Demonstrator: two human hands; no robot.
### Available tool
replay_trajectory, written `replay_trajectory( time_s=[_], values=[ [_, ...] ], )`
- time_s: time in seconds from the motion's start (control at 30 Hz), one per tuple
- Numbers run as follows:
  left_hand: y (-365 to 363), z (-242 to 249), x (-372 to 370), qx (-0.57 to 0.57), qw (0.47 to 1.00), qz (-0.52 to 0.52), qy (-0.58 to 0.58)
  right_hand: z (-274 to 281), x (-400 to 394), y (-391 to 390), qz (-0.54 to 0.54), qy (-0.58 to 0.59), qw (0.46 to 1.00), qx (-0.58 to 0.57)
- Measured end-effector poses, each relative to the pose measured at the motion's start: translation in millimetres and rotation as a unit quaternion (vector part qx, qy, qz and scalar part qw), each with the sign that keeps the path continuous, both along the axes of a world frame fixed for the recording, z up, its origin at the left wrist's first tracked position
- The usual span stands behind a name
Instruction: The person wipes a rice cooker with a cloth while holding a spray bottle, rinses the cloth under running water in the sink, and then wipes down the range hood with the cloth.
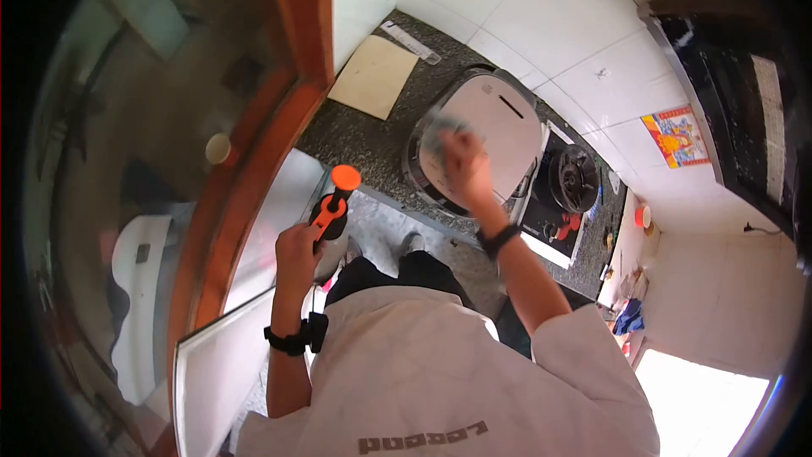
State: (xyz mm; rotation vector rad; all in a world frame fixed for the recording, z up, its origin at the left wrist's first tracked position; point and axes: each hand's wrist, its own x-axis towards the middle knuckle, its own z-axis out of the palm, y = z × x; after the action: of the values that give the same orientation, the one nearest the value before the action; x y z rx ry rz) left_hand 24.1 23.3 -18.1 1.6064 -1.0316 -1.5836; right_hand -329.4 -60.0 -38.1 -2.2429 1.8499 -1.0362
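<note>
My left hand (296, 250) is wrapped round an orange and black tool (326, 218), which has a round orange disc at its top end and a dark round part below. Its exact kind does not show. My right hand (467, 161) is smeared by motion over the pale pink lid of a rounded appliance (507, 127), like an electric griddle. Under its fingers is a blurred grey-green thing, perhaps a cloth (437, 140), against the left part of the lid. The fingers look closed round it.
The appliance stands on a dark speckled countertop (372, 142). Left of it lie a beige board or sheet (374, 76) and a clear ruler-like strip (412, 42). To its right is a stove with a black burner (575, 179). A range hood (744, 93) juts out at upper right; a wooden frame (254, 161) borders the left.
</note>
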Motion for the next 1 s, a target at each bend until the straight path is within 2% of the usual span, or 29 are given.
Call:
replay_trajectory(
  time_s=[0.03, 0.1, 0.13, 0.17, 0.2, 0.27, 0.3, 0.4, 0.43, 0.47, 0.53, 0.57, 0.67, 0.7, 0.73, 0.77, 0.8, 0.9, 0.93, 1.0],
  values=[
    [2, -26, 6, -0.124, 0.982, -0.068, -0.128, 1, -2, 26, 0.004, -0.004, 1.000, 0.002],
    [3, -44, 13, -0.329, 0.865, -0.177, -0.334, 0, -17, 68, -0.031, 0.007, 0.999, 0.009],
    [2, -34, 7, -0.336, 0.861, -0.183, -0.336, -1, -38, 80, -0.064, 0.021, 0.998, 0.014],
    [3, -16, -4, -0.171, 0.967, -0.074, -0.175, -9, -63, 82, -0.097, 0.024, 0.995, -0.010],
    [4, -4, -9, 0.007, 0.999, 0.037, -0.004, 2, -80, 76, -0.128, 0.053, 0.990, -0.030],
    [9, -14, -8, 0.023, 0.998, 0.051, 0.000, -2, -124, 50, -0.195, -0.027, 0.979, -0.047],
    [11, -16, -7, 0.025, 0.998, 0.058, -0.006, -11, -149, 28, -0.197, 0.009, 0.977, -0.081],
    [17, -17, -14, 0.007, 0.996, 0.090, -0.011, -8, -192, -41, -0.239, -0.034, 0.964, -0.109],
    [17, -2, -17, 0.006, 0.998, 0.062, -0.023, -11, -198, -54, -0.270, -0.121, 0.951, -0.095],
    [18, 12, -22, 0.006, 0.999, 0.034, -0.035, -20, -198, -52, -0.286, -0.135, 0.943, -0.099],
    [24, 10, -27, 0.002, 0.997, 0.070, -0.025, -34, -195, -45, -0.337, -0.190, 0.916, -0.110],
    [23, 14, -36, 0.026, 0.990, 0.130, -0.045, -35, -184, -24, -0.332, -0.166, 0.919, -0.135],
    [18, -4, -28, 0.080, 0.990, 0.101, 0.054, -32, -135, 57, -0.320, -0.263, 0.904, -0.104],
    [14, 1, -39, 0.079, 0.992, 0.088, 0.043, -37, -120, 82, -0.325, -0.310, 0.891, -0.063],
    [14, 6, -53, 0.071, 0.989, 0.123, 0.036, -44, -108, 101, -0.330, -0.314, 0.890, -0.035],
    [14, 12, -69, 0.062, 0.985, 0.159, 0.030, -44, -100, 111, -0.322, -0.337, 0.883, -0.057],
    [12, 23, -84, 0.059, 0.987, 0.148, 0.022, -48, -100, 115, -0.313, -0.344, 0.882, -0.080],
    [8, 67, -125, -0.007, 0.990, 0.142, 0.006, -42, -123, 90, -0.334, -0.353, 0.872, -0.052],
    [4, 65, -123, -0.011, 0.991, 0.135, -0.003, -39, -139, 69, -0.350, -0.360, 0.864, -0.049],
    [-3, 54, -111, 0.018, 0.988, 0.141, 0.067, -42, -178, 18, -0.347, -0.327, 0.873, -0.101]
  ],
)
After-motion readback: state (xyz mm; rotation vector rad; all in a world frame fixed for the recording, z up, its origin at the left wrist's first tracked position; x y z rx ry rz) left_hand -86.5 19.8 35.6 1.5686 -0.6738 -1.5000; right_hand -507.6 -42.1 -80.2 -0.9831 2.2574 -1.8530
